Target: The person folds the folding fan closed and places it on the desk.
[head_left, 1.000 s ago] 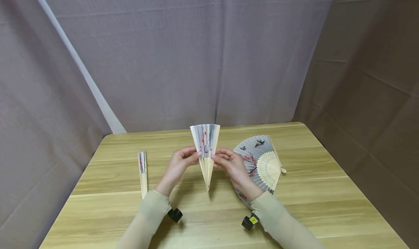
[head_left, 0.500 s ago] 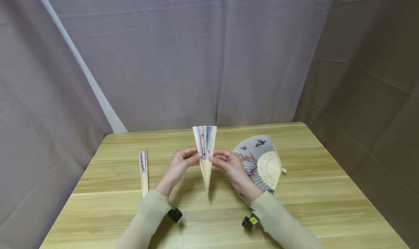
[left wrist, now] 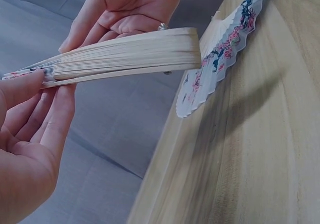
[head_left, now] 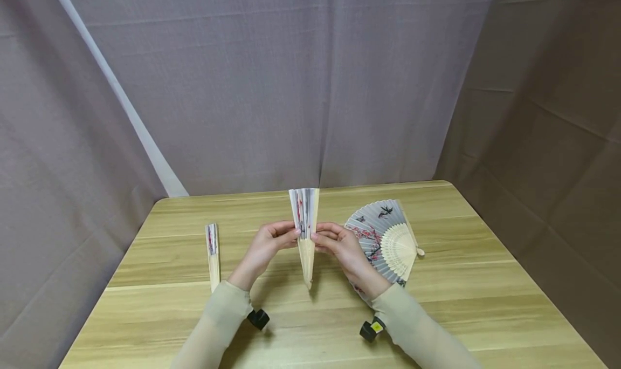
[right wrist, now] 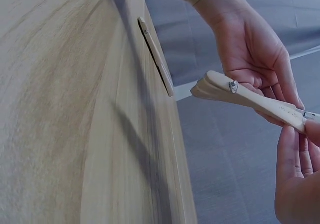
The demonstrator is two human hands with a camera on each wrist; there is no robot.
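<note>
- Nearest us, two pale beige sleeves (head_left: 218, 315) come up from 6 o'clock, each with a small black wrist camera mount (head_left: 258, 318) beside it on the light wooden table (head_left: 485, 304).
- Our left hand (head_left: 264, 247) curls its fingers and thumb round the left edge of the nearly folded paper fan with pale bamboo ribs (head_left: 305, 234), pinching it at the point where paper meets ribs.
- Our right hand (head_left: 342, 245) pinches the same fan from the right edge, fingers curled about it; the left wrist view shows this hand behind the stacked ribs (left wrist: 125, 56).
- We hold this fan upright above the middle of the table, rivet end toward 6 o'clock and its grey paper top toward 12 o'clock, only narrowly spread; the right wrist view shows the metal rivet (right wrist: 233, 86) at its foot.
- At 3 o'clock of our hands, an open grey paper fan with red blossoms and black birds (head_left: 383, 239) lies flat on the table, partly under our right forearm.
- At 9 o'clock, well apart from our hands, a closed fan of the same kind (head_left: 212, 255) lies flat.
- Beyond, at 12 o'clock, a grey-mauve cloth backdrop (head_left: 291, 88) hangs behind the table.
</note>
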